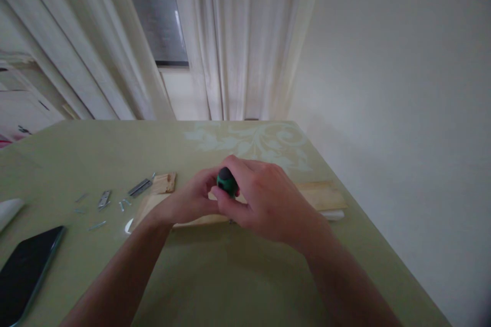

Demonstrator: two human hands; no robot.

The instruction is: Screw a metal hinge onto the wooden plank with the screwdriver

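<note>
A screwdriver with a green and black handle (227,182) stands nearly upright, its end pointing up toward me. My right hand (268,199) is closed round this handle, thumb and fingers on its sides. Close against it on the left, my left hand (195,196) has its fingers curled in beneath the handle; what they grip is hidden. Below both hands lies a pale wooden board (320,195), its middle covered by them. The screwdriver's tip is out of sight. A tiny metal piece (231,221) shows at the board's near edge.
Left of the board lie a small wood block (164,183), a metal hinge (140,187), another small metal plate (104,199) and several loose screws (121,206). A phone (28,271) rests at the table's (230,276) left. A wall (402,112) borders the right side.
</note>
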